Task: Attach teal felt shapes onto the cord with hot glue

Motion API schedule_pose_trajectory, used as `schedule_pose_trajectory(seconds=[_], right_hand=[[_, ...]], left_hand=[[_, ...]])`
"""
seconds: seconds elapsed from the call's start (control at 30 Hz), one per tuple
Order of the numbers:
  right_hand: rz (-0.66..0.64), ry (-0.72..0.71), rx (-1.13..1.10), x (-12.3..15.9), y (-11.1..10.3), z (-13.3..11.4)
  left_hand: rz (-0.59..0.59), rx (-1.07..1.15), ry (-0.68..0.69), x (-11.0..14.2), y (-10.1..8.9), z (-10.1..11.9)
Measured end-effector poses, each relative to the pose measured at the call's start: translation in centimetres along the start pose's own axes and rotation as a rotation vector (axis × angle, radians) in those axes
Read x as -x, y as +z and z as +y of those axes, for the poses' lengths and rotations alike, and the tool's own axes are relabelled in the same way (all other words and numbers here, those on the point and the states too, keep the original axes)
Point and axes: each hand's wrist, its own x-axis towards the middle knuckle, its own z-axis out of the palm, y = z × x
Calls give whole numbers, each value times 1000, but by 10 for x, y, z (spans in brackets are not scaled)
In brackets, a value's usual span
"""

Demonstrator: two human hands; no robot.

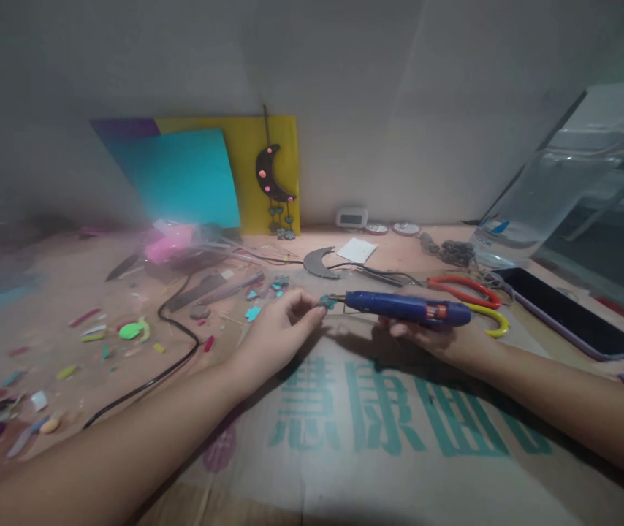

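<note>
Near the middle of the table, my left hand (284, 325) pinches a small teal flower-shaped piece (327, 301) between thumb and fingertips. My right hand (432, 340) is wrapped under a blue hot glue gun (400, 307), whose metal nozzle points left and meets or nearly meets the teal piece. Loose teal cutouts (252, 313) lie just left of my left fingers. Behind the hands rests a grey crescent moon shape (320, 263). A finished-looking dark moon ornament (273, 174) with pink dots and dangling pieces hangs before the yellow sheet.
Orange-handled (468, 285) and yellow-handled tools (492, 320) lie right of the glue gun, beside a phone (575, 310) and a large clear bottle (542, 197). A black cord (180, 336) crosses the scrap-strewn left side. Coloured sheets (191, 175) lean on the wall.
</note>
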Motion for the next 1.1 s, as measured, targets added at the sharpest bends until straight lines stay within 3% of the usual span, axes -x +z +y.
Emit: schedule_pose_trajectory(seconds=[0.17,0.3,0.4,0.53,0.73,0.93,1.1], right_hand=[[10,88,-329,-6,-8,-6],[144,105,-505,-19,-26,-8],[250,165,-341,-37,-44,-8],[263,319,5,-73,-58,7],[210,380,39,-117,-52,55],[264,376,95,-122,-39,86],[489,304,143,-110,-46,73]], left_hand=[[14,68,-58,-3,0,-1],[18,105,-62,-4,1,-1],[14,68,-69,-4,2,0],[15,35,-85,-5,2,0],[4,20,-76,-4,2,-4],[2,27,-58,-5,2,-5],[18,41,-61,-5,3,-7]])
